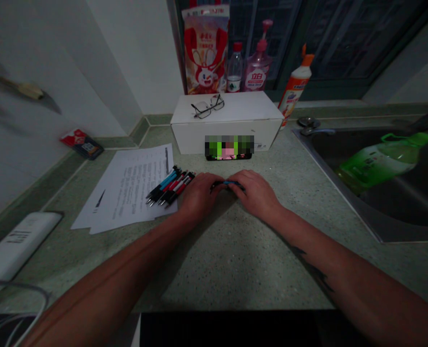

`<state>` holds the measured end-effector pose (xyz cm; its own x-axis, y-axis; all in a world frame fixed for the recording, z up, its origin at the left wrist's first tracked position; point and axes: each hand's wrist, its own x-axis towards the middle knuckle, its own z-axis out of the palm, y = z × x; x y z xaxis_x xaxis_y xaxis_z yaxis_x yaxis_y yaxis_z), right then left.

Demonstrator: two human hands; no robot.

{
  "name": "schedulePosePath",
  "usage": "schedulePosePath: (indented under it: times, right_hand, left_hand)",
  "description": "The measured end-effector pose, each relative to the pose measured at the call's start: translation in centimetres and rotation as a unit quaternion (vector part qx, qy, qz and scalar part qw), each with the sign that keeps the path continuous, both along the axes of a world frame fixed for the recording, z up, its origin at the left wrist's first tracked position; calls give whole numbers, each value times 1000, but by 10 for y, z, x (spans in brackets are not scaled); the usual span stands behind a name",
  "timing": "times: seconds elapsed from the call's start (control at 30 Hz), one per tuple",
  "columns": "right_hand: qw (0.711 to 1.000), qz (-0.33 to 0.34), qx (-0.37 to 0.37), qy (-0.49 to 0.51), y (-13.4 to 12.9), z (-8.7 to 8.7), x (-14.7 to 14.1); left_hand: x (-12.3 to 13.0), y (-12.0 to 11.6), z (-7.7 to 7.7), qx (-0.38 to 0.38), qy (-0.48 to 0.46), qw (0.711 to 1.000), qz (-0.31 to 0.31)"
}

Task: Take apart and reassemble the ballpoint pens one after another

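Observation:
Between my two hands, just above or on the counter, lies a blue and black pen (pixel 230 182), held level. My left hand (pixel 200 193) is closed on its left end, and my right hand (pixel 256 192) pinches the other end with the fingers curled over it. Much of the pen is hidden by the fingers. Right beside my left hand, several pens (pixel 169 187) in blue, red and black lie together on printed sheets of paper (pixel 127 185). A phone (pixel 229 153) with a lit, partly blurred screen leans on its side beyond my hands.
Behind the phone stands a white box (pixel 221 130) with glasses (pixel 208 106) on it. A sink (pixel 398 207) at right holds a green bottle (pixel 383 161). A white power strip or pack (pixel 20 241) and cables (pixel 36 289) are at left. An orange-capped bottle (pixel 295 89) stands behind.

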<state>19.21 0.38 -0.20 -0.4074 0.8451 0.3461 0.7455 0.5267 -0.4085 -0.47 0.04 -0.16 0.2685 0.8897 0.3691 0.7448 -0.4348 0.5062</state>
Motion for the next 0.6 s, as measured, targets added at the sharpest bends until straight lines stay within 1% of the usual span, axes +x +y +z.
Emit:
schedulePosePath:
  times: [0.2,0.4,0.6]
  right_hand:
    - [1000,-14,9,15,0,-1,1]
    - [1000,1,6,8,0,-2,0]
    - [1000,-11,9,8,0,-2,0]
  left_hand:
    - [0,0,-1,-7,-14,1000,-3]
    - [0,0,-1,-7,-7,1000,0]
    - [1,0,0,-2,-4,1000,-7]
